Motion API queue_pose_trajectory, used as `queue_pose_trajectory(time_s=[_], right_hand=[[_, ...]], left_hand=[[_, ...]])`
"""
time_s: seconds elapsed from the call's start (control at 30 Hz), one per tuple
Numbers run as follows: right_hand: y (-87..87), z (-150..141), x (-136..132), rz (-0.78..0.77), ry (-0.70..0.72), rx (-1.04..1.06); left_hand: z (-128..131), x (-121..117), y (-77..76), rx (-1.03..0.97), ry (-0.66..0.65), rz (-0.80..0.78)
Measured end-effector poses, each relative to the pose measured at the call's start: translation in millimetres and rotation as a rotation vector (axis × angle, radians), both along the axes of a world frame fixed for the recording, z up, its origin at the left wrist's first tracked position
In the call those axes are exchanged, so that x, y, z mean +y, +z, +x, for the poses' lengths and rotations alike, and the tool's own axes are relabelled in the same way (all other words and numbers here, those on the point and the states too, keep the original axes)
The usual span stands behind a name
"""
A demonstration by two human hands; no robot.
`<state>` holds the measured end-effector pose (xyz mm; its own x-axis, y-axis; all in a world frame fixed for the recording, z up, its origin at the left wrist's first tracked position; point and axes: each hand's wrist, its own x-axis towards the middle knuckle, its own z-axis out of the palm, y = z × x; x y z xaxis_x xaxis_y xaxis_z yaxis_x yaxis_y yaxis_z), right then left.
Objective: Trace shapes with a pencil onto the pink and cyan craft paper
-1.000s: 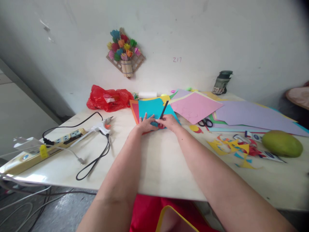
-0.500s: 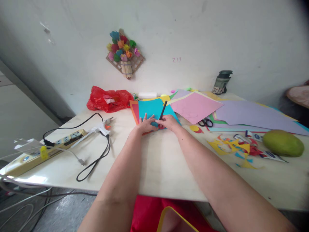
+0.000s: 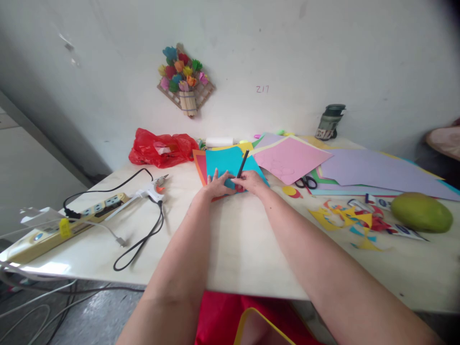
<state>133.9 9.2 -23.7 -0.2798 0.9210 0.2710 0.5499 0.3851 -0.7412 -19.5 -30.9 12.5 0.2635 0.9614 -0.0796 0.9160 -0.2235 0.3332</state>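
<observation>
My left hand [image 3: 220,184] lies with fingers spread on a blue sheet of paper [image 3: 223,159], pressing on its lower part. In my right hand [image 3: 251,182] is a dark pen [image 3: 243,163], held upright and slightly tilted, its tip hidden by the fingers. Between the two hands a small red piece [image 3: 239,189] shows on the blue sheet; its shape is mostly covered. Orange and red sheets [image 3: 200,165] stick out from under the blue one on the left. Black-handled scissors [image 3: 306,182] rest to the right, beside yellow and red paper circles [image 3: 292,191].
A glue gun [image 3: 155,191] and a power strip [image 3: 72,220] with cables occupy the left. Behind lies a red plastic bag [image 3: 161,148]. To the right are coloured sheets [image 3: 366,167], paper scraps [image 3: 338,218], a green mango-like fruit [image 3: 421,212] and a bottle [image 3: 329,122].
Almost nothing differs. Both hands and the pen stay in the same place on the blue sheet; the view has shifted very slightly.
</observation>
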Motion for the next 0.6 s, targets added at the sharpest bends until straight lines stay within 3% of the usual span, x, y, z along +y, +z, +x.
queue_pose_trajectory(time_s=[0.6], right_hand=[[-2.6, -0.8, 3.1, 0.037, -0.061, -0.065]], left_hand=[[1.3, 1.0, -1.7, -0.006, 0.014, 0.016]])
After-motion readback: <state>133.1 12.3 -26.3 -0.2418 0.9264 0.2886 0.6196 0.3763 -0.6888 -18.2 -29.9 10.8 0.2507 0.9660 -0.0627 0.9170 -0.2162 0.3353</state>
